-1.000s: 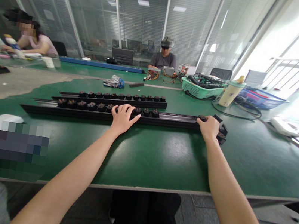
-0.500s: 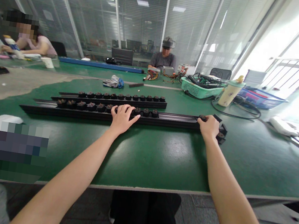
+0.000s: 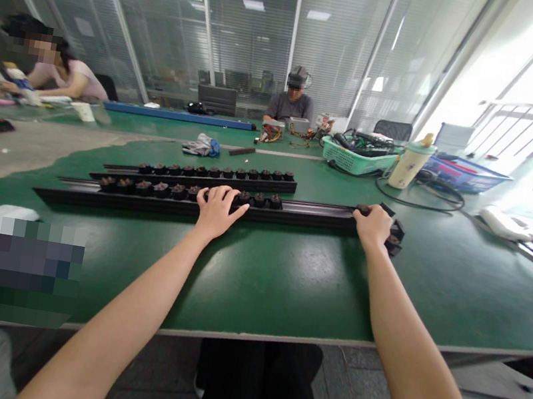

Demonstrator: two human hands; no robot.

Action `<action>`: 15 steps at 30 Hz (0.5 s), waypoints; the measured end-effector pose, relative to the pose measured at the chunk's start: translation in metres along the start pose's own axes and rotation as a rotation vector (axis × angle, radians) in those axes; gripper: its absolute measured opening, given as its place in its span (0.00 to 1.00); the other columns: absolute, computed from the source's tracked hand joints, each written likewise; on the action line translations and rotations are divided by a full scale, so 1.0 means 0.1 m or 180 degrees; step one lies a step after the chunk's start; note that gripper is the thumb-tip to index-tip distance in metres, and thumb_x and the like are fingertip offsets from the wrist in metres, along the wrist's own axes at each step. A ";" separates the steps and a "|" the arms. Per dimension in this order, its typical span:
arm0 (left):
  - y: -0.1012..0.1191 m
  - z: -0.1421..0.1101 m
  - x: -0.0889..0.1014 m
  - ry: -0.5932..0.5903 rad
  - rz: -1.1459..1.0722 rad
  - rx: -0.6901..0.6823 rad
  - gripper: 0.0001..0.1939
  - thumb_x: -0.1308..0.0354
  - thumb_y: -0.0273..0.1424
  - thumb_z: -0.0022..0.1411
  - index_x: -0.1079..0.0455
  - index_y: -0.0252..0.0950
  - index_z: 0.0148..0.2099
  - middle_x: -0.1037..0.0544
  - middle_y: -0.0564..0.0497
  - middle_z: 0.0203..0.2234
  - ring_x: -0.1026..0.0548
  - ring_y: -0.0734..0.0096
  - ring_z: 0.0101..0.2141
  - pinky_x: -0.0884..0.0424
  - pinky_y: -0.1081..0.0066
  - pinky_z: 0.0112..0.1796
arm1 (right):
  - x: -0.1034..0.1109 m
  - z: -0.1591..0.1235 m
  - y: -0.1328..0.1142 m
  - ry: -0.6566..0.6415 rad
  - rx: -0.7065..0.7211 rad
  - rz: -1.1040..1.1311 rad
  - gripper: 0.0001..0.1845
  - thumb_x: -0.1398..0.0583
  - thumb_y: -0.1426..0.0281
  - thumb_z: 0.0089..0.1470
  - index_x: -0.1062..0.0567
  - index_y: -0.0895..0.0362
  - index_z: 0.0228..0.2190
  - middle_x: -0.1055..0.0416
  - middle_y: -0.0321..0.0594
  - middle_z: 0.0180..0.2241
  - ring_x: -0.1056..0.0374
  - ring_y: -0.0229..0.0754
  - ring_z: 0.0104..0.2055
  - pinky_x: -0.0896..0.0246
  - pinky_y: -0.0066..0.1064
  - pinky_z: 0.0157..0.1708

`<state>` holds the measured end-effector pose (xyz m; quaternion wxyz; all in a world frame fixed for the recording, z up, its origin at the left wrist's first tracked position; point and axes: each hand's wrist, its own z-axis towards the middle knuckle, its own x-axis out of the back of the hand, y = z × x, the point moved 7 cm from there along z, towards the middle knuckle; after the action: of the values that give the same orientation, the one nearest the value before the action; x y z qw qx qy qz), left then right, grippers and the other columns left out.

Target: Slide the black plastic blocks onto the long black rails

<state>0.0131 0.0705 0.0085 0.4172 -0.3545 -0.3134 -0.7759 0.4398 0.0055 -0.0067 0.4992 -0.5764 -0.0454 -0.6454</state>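
While my forearms reach across the green bench [image 3: 304,280], my left hand [image 3: 216,213] lies palm down on the near black rail [image 3: 314,215], and my right hand [image 3: 372,228] sits at that rail's right end. The left fingers [image 3: 229,197] are spread and rest over the rail and the round black parts [image 3: 177,191] beneath them; no firm grip can be confirmed. The right fingers [image 3: 370,214] curl over the rail beside a single round part [image 3: 363,209]; whether they clamp it, I cannot tell.

Status of the rows: the far rail [image 3: 199,177] carries round parts along its full length, evenly spaced. The near rail carries them from its left end to just past my left hand, then shows a stretch of plain rail up to the single part. A small black bracket [image 3: 394,243] stands at the rail's right end.
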 end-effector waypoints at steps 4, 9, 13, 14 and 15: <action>-0.01 0.00 -0.01 -0.0016 0.0008 0.0015 0.23 0.50 0.49 0.72 0.28 0.44 0.60 0.26 0.42 0.58 0.34 0.50 0.62 0.54 0.44 0.67 | 0.02 0.00 0.01 0.0026 -0.0059 0.0037 0.22 0.37 0.63 0.59 0.22 0.60 0.52 0.24 0.56 0.51 0.31 0.57 0.55 0.34 0.47 0.52; -0.01 0.00 -0.01 0.0009 -0.0010 -0.0012 0.23 0.50 0.49 0.73 0.28 0.43 0.60 0.26 0.41 0.58 0.34 0.50 0.62 0.54 0.44 0.67 | 0.05 -0.02 0.04 0.0085 -0.0114 0.0118 0.22 0.36 0.63 0.58 0.21 0.58 0.52 0.23 0.55 0.50 0.29 0.57 0.53 0.33 0.47 0.52; -0.01 0.00 0.00 -0.0007 -0.0014 0.0009 0.23 0.50 0.49 0.72 0.28 0.45 0.61 0.26 0.42 0.58 0.35 0.50 0.62 0.54 0.44 0.67 | 0.06 -0.02 0.05 0.0154 -0.0129 0.0165 0.21 0.36 0.64 0.57 0.20 0.57 0.50 0.23 0.53 0.49 0.29 0.56 0.51 0.33 0.47 0.52; -0.01 0.00 0.00 -0.0013 -0.0010 0.0017 0.23 0.50 0.49 0.72 0.28 0.45 0.61 0.26 0.42 0.59 0.35 0.49 0.62 0.54 0.44 0.67 | 0.06 -0.02 0.05 0.0156 -0.0133 0.0163 0.20 0.36 0.64 0.57 0.20 0.57 0.50 0.23 0.53 0.49 0.28 0.55 0.51 0.33 0.47 0.52; -0.01 0.00 0.00 -0.0019 -0.0003 0.0026 0.23 0.50 0.49 0.72 0.28 0.45 0.61 0.26 0.42 0.59 0.35 0.49 0.62 0.54 0.44 0.67 | 0.06 -0.02 0.05 0.0151 -0.0137 0.0156 0.20 0.36 0.64 0.57 0.20 0.57 0.50 0.23 0.53 0.49 0.28 0.55 0.52 0.32 0.47 0.52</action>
<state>0.0125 0.0708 0.0084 0.4174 -0.3549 -0.3181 -0.7737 0.4431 -0.0020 -0.0049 0.5033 -0.5725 -0.0056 -0.6473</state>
